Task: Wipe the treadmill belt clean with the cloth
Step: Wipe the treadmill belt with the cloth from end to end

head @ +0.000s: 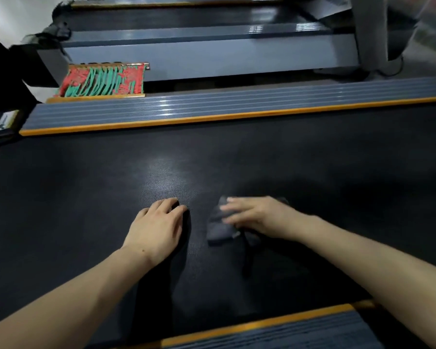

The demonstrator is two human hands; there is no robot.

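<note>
The black treadmill belt (86,197) fills the middle of the view, with a dull shine near its centre. A dark grey folded cloth (218,229) lies on the belt right of centre. My right hand (257,216) presses down on the cloth with fingers spread over it and looks blurred. Just left of the cloth, my left hand (156,227) rests flat on the bare belt, fingers slightly apart, holding nothing.
A ribbed grey side rail with an orange edge (212,109) borders the belt's far side, and another (287,331) lies at the near side. Beyond stand a second treadmill (199,54), a red and green patterned box (103,80) and a grey upright post (370,28).
</note>
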